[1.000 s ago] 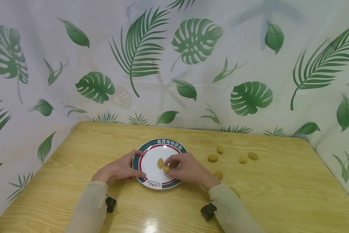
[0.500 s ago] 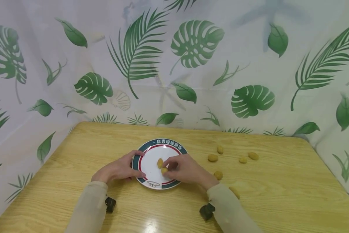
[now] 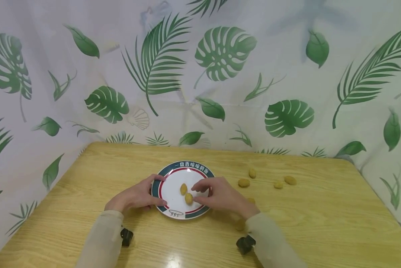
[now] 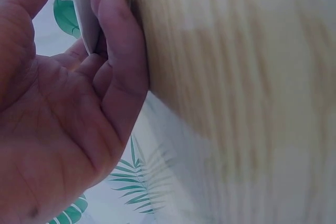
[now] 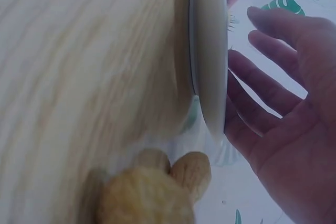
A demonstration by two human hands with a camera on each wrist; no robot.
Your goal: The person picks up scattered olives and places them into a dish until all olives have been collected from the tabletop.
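Note:
A white plate [image 3: 172, 191] with a dark teal rim and a red ring stands on the table in the head view. My left hand [image 3: 135, 194] grips its left edge, thumb on the rim; in the left wrist view some fingers [image 4: 119, 30] curl beneath it. Two small yellow-brown oval pieces, nut-like, lie close together on the plate: one upper piece [image 3: 183, 189] and one lower piece [image 3: 188, 198]. Over the plate's right side is my right hand [image 3: 222, 195], fingers and thumb parted, holding nothing. Its thumb tip is right beside the lower piece; whether they touch I cannot tell.
Several similar oval pieces lie on the wooden table [image 3: 321, 208] to the right, among them one piece [image 3: 244, 182] near the plate and another piece [image 3: 290, 180] farther right. My right forearm partly hides others. A leaf-printed cloth [image 3: 227, 123] hangs behind the table.
My right fingers have let go of the lower oval piece, which now lies on the plate. That hand has drawn slightly right. The left hand keeps its grip on the plate.

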